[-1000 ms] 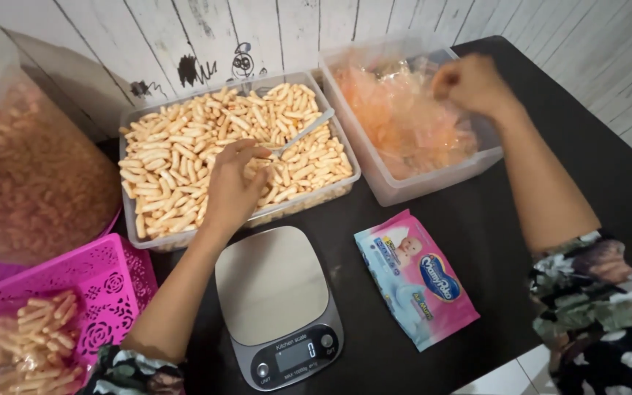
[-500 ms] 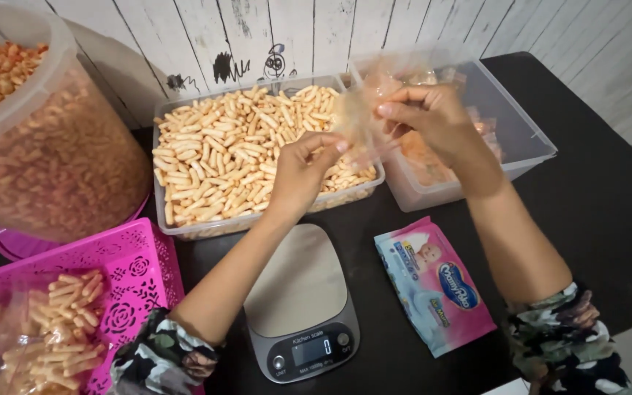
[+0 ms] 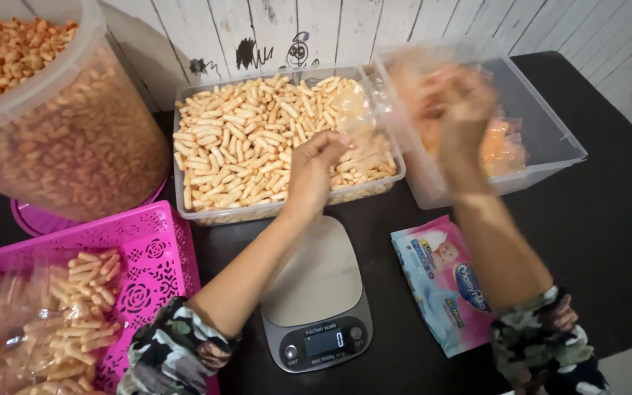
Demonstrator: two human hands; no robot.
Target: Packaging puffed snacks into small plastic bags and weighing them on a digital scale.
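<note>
My left hand (image 3: 312, 170) over tray of stick snacks (image 3: 257, 139), fingers pinched on clear plastic bag (image 3: 356, 121). Right hand (image 3: 456, 102) blurred above bag container (image 3: 550, 139); fingers' state unclear. Kitchen scale (image 3: 316, 292) below on bench.

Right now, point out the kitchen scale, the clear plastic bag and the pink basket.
kitchen scale (image 3: 314, 274), head view, on its bare steel platform.
clear plastic bag (image 3: 356, 117), head view, on its film above the left hand.
pink basket (image 3: 151, 252), head view, on its perforated wall.
</note>
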